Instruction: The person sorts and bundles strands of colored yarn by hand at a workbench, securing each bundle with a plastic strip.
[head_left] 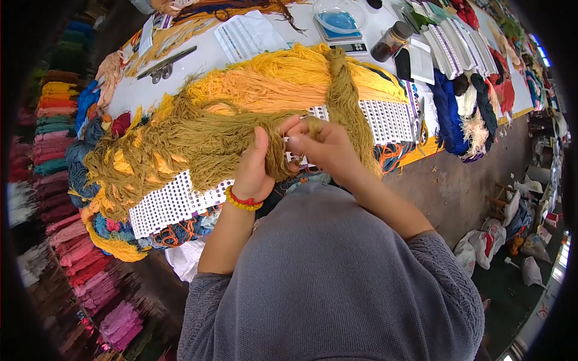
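Observation:
A thick hank of olive yarn [223, 141] lies spread to the left over yellow and orange yarn. My left hand [257, 165] is wrapped around its right end, thumb pointing up. Close beside it, my right hand [325, 150] is closed in a pinch, fingertips near the end of the hank. Something small and whitish shows by those fingertips, and I cannot make out what they grip. A second olive hank [342, 90], gathered at its top, hangs toward me just right of my right hand. Beneath lie peach-orange yarn [259, 87] and white punched cards [388, 120].
Scissors [417, 123] lie at the right table edge, black-handled shears [165, 65] at the back left. Behind the yarn stand a scale [346, 47] with a clear dish [340, 17] and a dark jar [391, 41]. Another person's hand [165, 6] shows at the top left.

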`<state>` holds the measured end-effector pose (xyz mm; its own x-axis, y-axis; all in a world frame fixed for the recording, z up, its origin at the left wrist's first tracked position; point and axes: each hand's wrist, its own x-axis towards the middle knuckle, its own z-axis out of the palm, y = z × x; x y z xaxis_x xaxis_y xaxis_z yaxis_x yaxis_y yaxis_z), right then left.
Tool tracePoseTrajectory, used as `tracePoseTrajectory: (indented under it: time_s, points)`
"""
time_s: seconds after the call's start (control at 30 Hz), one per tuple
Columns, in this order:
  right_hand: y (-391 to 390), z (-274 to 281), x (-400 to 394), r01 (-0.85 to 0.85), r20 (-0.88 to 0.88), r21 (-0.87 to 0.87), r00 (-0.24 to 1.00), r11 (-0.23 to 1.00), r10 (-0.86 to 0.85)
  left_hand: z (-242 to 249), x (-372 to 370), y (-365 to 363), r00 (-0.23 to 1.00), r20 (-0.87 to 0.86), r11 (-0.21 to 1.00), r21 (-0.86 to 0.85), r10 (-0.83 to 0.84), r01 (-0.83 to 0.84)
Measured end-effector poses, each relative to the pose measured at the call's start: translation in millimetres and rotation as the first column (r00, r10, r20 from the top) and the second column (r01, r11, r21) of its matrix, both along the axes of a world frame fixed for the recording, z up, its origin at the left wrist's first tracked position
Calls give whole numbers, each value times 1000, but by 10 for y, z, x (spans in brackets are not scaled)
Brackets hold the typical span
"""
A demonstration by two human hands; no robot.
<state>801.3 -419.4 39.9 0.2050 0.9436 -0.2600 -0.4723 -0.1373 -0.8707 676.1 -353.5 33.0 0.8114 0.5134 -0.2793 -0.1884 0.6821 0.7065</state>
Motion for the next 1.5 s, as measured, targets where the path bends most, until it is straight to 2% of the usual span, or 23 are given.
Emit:
tracePoseTrajectory:
  time_s: [0.03,0.07,0.13,0.5,0.57,0.6,0.67,0.73,0.9,0.97,1.1,1.17,1.23,1.27,1.4,1.47,1.5]
  points:
    - [-15,-23,20,-72,18,-32,997,997,73,50,27,-29,993,-114,999,17,35,-33]
    - [-17,-36,15,-72,17,-32,997,997,73,-46,-18,1,997,-68,996,80,-29,35]
    - [-20,-50,6,-101,159,-77,981,992,113,-38,-21,8,997,-68,995,86,-39,45]
    - [-32,-78,3,-27,73,-29,997,999,29,-18,-23,19,1000,-6,998,-58,18,-19]
    - [-35,-42,4,-11,72,-20,997,1000,13,15,-6,4,985,-124,990,94,119,-108]
    - [-42,-7,7,-9,123,-14,992,1000,11,-3,12,-6,985,-124,990,94,118,-107]
    - [-52,-10,19,-7,172,-8,985,1000,9,-54,42,-24,947,-101,931,242,304,-273]
    - [-60,-78,35,-14,218,-63,976,998,27,-41,34,-31,940,-113,924,257,321,-284]
    - [-62,-119,17,1,235,-44,972,999,9,29,32,-63,938,-126,916,290,322,-275]
    - [-67,-134,7,-2,258,-43,966,999,13,5,24,-69,934,-151,879,411,325,-240]
    - [-73,-170,5,43,264,-12,964,999,-38,-19,25,-73,935,-116,886,377,335,-271]
    - [-81,-150,9,45,258,-4,965,999,-42,17,21,-77,944,-107,944,150,312,-295]
    - [-79,-81,1,94,118,4,989,996,-94,51,30,-61,948,-89,949,115,304,-294]
    - [-84,-80,15,93,118,4,989,996,-93,66,34,-57,953,-71,954,79,295,-290]
    - [-97,-84,34,47,102,-36,994,998,-43,78,22,-64,957,-98,962,27,272,-271]
    - [-108,-129,23,27,87,-26,996,999,-25,-2,34,-82,948,-103,949,130,301,-288]
    - [-123,-194,20,-24,225,-26,974,999,29,-5,43,-92,949,-101,950,129,299,-286]
